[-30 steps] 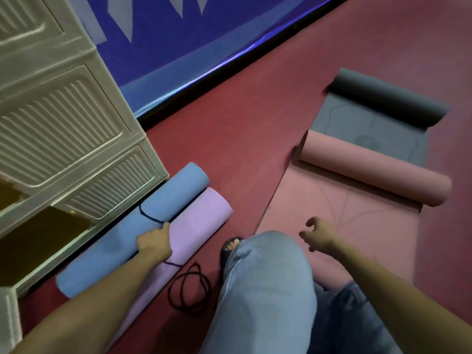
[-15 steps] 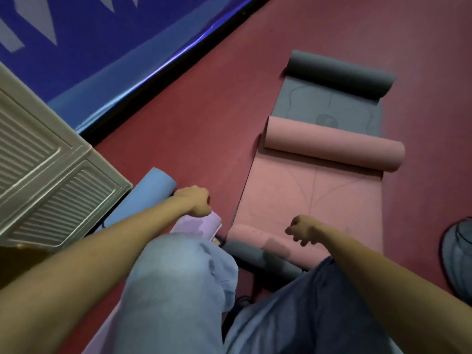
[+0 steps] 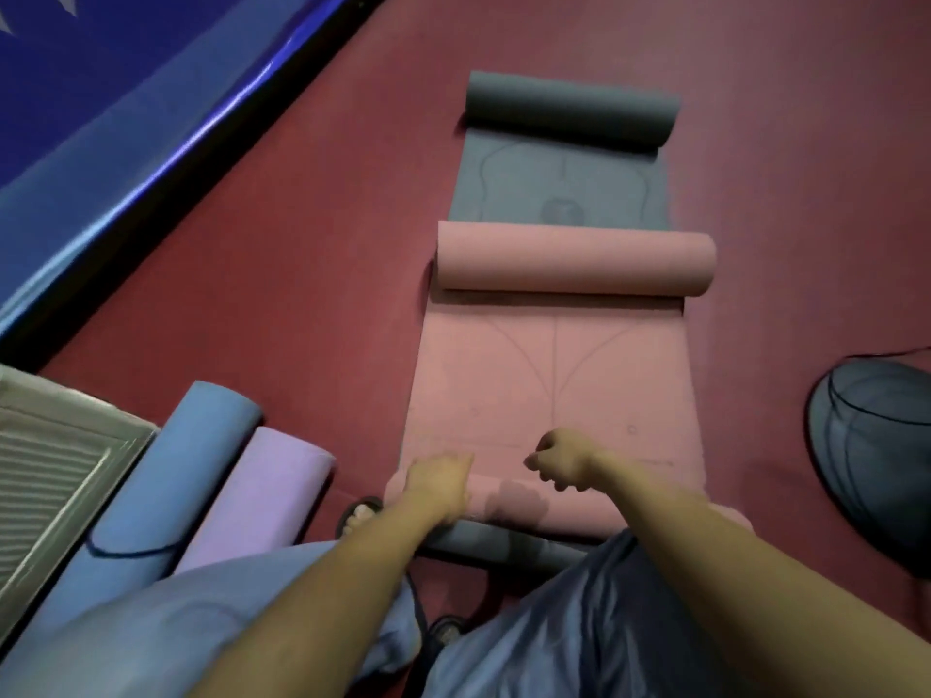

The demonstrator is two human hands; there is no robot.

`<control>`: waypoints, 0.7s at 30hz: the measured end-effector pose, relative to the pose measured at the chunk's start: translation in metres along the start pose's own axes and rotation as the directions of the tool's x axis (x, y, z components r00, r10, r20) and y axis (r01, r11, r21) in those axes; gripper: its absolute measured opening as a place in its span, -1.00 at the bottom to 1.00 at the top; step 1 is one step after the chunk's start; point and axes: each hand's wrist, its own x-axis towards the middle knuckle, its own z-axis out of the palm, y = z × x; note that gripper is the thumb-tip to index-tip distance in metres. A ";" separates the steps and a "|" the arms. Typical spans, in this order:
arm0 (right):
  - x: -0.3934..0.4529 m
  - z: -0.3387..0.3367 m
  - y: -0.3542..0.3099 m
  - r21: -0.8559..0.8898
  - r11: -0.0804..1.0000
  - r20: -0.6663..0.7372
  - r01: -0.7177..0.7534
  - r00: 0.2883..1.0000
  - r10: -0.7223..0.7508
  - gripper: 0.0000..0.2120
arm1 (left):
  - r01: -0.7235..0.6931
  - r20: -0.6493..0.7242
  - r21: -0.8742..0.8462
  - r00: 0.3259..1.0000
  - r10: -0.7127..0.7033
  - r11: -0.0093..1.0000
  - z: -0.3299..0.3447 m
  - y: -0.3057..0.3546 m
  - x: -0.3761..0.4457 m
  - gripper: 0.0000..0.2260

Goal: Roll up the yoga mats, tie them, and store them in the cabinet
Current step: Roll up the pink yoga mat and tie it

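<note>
Beside the pink mat [image 3: 549, 385], at its near rolled end, both hands have arrived: a second ago the left hand [image 3: 438, 478] was gripping the blue roll [image 3: 166, 491] next to the cabinet [image 3: 55, 460], and it has since let that go and crossed over to the pink mat. It now lies on the near pink curl, though the blur leaves it unclear whether its fingers are curled round it. The right hand [image 3: 559, 460] hovers just over the flat of the pink mat, its fingers curled into a loose fist with nothing in them. The blue roll, with a dark cord round it, and the purple roll [image 3: 262, 496] lie side by side to the left of the pink mat, touching each other, against the cabinet's front. Beyond the pink mat's far curl lies the grey mat [image 3: 559, 178], also part rolled. To the pink mat's right sits a dark ball [image 3: 876, 460]. I judge the two finished rolls are set aside, not yet stored, and rolling the pink mat is the step in hand.
</note>
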 end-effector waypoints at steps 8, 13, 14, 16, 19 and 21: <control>0.031 -0.001 0.027 -0.095 0.994 -0.007 -0.053 0.999 0.052 -0.66 | -0.027 0.185 -0.075 0.982 0.041 0.997 0.036 0.007 0.056 0.08; 0.042 0.004 0.024 -0.112 0.993 0.012 -0.032 0.999 0.034 -0.64 | 0.018 0.333 -0.028 0.943 -0.007 0.999 0.033 0.037 0.067 -0.11; 0.044 0.005 0.028 -0.117 0.992 0.026 -0.037 0.999 0.040 -0.62 | -0.019 0.348 0.029 0.937 0.008 0.999 0.035 0.042 0.066 -0.28; 0.043 0.003 0.038 -0.166 0.985 0.047 -0.044 0.998 0.052 -0.58 | -0.091 0.371 0.064 0.927 0.061 0.994 0.039 0.049 0.063 -0.49; 0.032 -0.006 0.050 -0.190 0.981 0.005 -0.028 1.000 0.029 -0.55 | -0.138 0.319 0.055 0.941 0.113 0.989 0.032 0.052 0.050 -0.63; 0.023 -0.018 0.055 -0.152 0.988 -0.076 0.004 0.997 -0.016 -0.47 | -0.161 0.202 0.024 0.967 0.152 0.987 0.014 0.049 0.039 -0.72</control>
